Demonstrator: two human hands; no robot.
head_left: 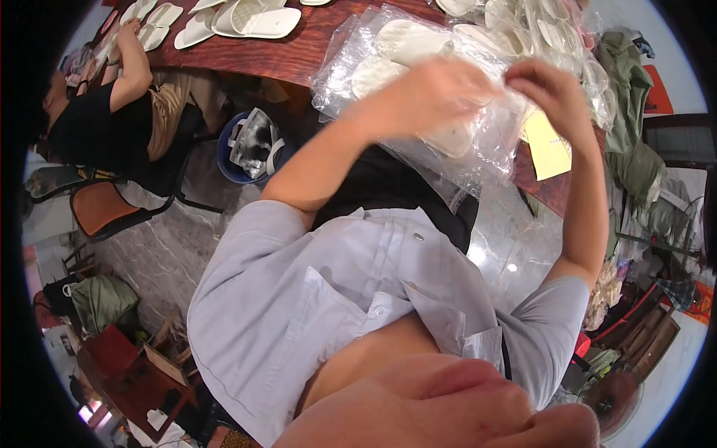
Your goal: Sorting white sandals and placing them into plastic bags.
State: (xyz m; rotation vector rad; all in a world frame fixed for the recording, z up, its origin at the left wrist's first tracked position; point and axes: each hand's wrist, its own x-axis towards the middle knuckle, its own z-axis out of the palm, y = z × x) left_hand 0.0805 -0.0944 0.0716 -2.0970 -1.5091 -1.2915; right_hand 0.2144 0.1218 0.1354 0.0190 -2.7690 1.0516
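Clear plastic bags (485,160) with white slippers (407,41) inside lie at the table's near edge, in front of me. My left hand (455,89) is over them, smeared by motion, so its fingers cannot be read. Close by on the right, my right hand (549,89) is raised with its fingers curled and the tips pinched together. Whatever lies between those fingertips is too small to make out. Under the right wrist a yellow paper sheet (550,153) hangs partly past the table edge.
More white slippers (254,21) lie on the brown table (299,56), and bagged ones are heaped at the far right. A co-worker (97,112) handles slippers at the left. A blue bin (231,164) and an orange-backed chair (108,209) stand on the floor.
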